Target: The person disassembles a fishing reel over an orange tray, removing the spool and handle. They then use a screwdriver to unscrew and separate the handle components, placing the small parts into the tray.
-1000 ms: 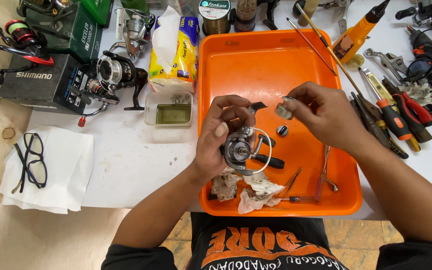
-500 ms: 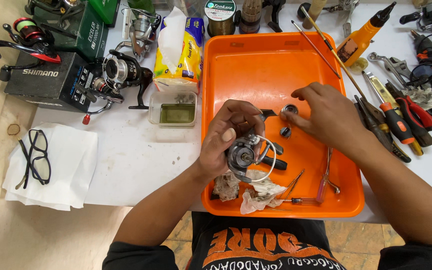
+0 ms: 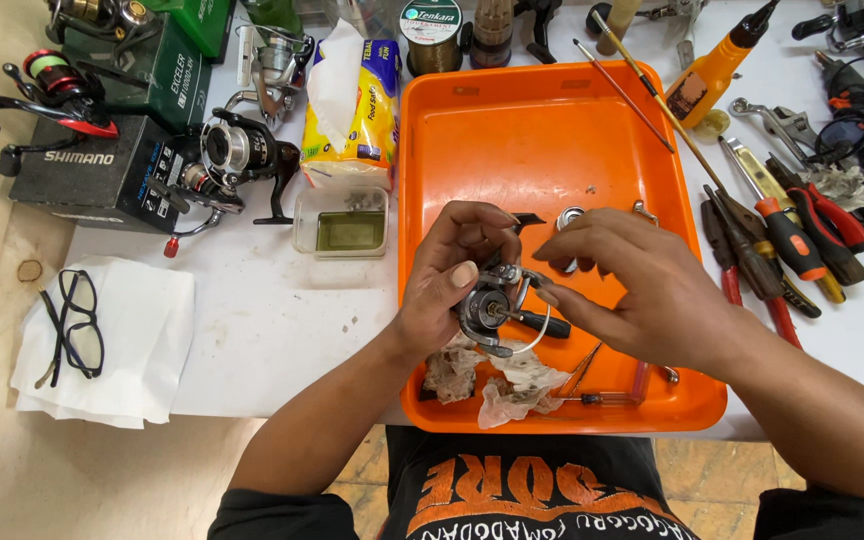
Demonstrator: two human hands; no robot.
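The left hand [image 3: 447, 285] has its fingers wrapped around a reel [image 3: 489, 310] over the orange tray [image 3: 472, 140]; the right hand [image 3: 632, 290] pinches narrowly at its rotor. The reel looks rigid, greasy and delicate, best gripped by its body. Rags [image 3: 497, 385] lie below it.

the reel body [image 3: 487, 310] in my left hand [image 3: 447, 285] looks like dark, glossy metal with a thin bright wire bail. i see the tray [image 3: 512, 130] as smooth orange plastic with a soft sheen. the rags [image 3: 497, 385] under it are crumpled, stained cloth or paper, matt. the table [image 3: 262, 310] is matt white, scuffed. the napkin [image 3: 122, 340] is soft white paper; the small tub [image 3: 342, 220] is clear plastic.
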